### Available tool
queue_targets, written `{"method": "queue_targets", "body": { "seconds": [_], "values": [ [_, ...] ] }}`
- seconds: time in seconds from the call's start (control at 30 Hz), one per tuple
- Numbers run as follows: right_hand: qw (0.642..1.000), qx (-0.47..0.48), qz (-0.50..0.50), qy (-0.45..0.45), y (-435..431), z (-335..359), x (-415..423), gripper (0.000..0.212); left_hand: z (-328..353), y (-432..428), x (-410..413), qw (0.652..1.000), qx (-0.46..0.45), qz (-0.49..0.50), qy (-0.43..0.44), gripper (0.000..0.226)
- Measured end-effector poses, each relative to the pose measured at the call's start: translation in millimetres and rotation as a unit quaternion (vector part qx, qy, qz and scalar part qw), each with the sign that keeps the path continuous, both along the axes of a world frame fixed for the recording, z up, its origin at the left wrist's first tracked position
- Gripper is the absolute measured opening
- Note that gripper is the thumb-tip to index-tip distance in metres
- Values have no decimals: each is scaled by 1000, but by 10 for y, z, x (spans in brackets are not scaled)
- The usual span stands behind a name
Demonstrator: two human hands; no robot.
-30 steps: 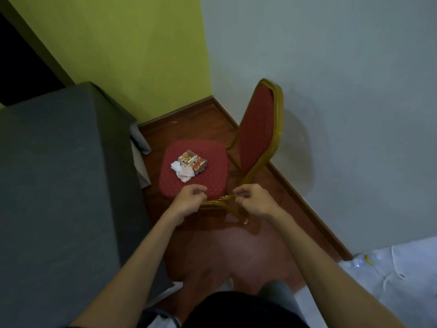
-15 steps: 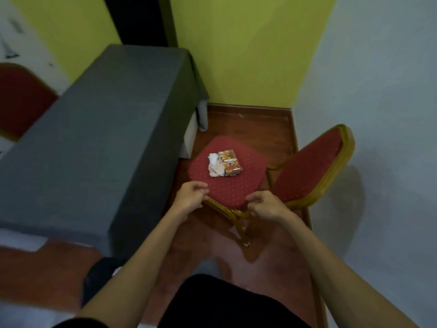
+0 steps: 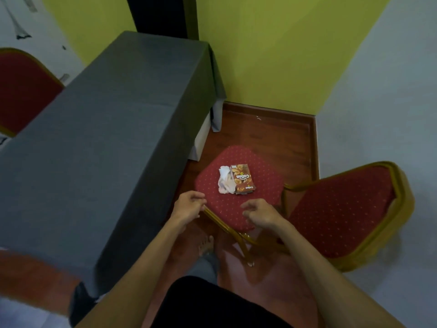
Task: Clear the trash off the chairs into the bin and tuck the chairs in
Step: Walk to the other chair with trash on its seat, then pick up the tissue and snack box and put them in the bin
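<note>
Person: stands right over the chair, dark clothing at the bottom of the view, a bare foot (image 3: pixel 206 245) on the wooden floor (image 3: pixel 267 136), both bare forearms stretched forward.
Left hand (image 3: pixel 188 207): at the front left edge of the seat, fingers curled loosely, thumb side just at the gold frame; it holds nothing, and whether it touches the frame I cannot tell.
Right hand (image 3: pixel 260 213): hovers over the front part of the seat, fingers half bent and spread, empty.
Chair (image 3: pixel 250 202): red dotted cushion on a gold metal frame, standing turned in the corner, its backrest off to the right near the pale wall.
Trash: a brown snack box (image 3: pixel 242 178) lies flat in the middle of the seat; a crumpled white tissue (image 3: pixel 224 179) lies touching its left side. Both sit just beyond the hands.
Table (image 3: pixel 99 129): long, covered in a grey cloth, to the left of the chair, its corner close to the seat.
Second chair (image 3: pixel 21 91): red with gold trim, across the table at far left.
Walls: yellow-green behind, with a dark gap above the table.
</note>
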State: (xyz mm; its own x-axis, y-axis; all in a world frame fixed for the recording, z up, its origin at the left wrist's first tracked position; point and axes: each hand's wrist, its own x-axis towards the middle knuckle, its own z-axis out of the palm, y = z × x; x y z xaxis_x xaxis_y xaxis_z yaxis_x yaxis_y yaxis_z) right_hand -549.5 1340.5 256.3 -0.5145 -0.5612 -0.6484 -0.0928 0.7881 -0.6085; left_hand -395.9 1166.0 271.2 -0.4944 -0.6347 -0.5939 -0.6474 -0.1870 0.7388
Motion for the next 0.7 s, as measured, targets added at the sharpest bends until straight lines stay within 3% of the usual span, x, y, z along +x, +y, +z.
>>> {"method": "queue_targets", "body": {
  "seconds": [0.43,0.7],
  "values": [
    [994,65,-89,-27,-626,-612,-779,27,-749,-747,-1215,973,2,-208,-96,23],
    [990,83,-112,10,-954,-1543,-1202,34,-1518,-737,-1598,952,-12,-272,-141,27]
  ]
}}
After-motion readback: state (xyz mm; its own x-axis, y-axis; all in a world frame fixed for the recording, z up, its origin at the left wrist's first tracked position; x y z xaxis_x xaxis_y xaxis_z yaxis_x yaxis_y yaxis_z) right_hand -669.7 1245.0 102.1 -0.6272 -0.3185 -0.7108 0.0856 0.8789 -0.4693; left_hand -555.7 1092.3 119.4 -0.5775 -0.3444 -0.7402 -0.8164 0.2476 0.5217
